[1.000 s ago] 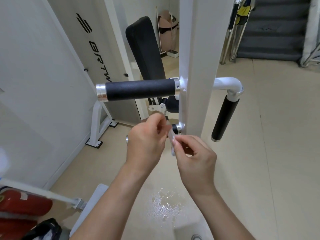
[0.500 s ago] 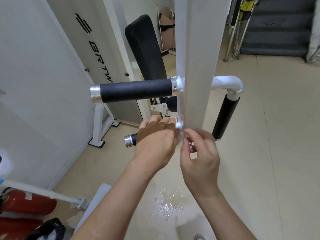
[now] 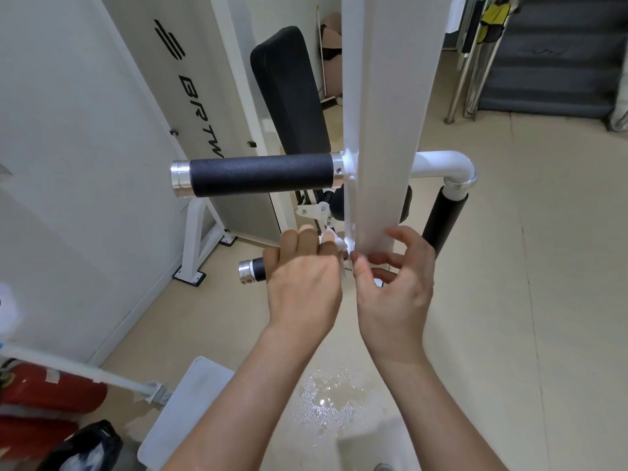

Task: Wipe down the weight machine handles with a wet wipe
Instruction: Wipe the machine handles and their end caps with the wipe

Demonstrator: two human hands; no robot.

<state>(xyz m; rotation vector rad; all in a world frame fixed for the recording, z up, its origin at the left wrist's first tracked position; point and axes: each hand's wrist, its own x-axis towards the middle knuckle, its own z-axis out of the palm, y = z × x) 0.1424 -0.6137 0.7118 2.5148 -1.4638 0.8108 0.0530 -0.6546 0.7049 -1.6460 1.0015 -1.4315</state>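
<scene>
Wet floor [image 3: 326, 392] shines below both hands: left hand [image 3: 302, 287] clenches wet wipe [image 3: 339, 244] round lower handle [image 3: 253, 270], right hand [image 3: 394, 294] loosely pinches its edge, which might tear.

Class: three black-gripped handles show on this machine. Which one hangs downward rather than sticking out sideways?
The right-hand handle, below the white pipe elbow; the upper handle and lower handle lie horizontal.

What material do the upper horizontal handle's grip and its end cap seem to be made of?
The upper handle's grip looks like black foam or rubber: matte, with a fine pebbled texture and no shine. The end cap looks like polished metal, maybe aluminium or chromed steel: silvery, with bright reflections and turned ridges. The picture alone cannot settle either material.
</scene>
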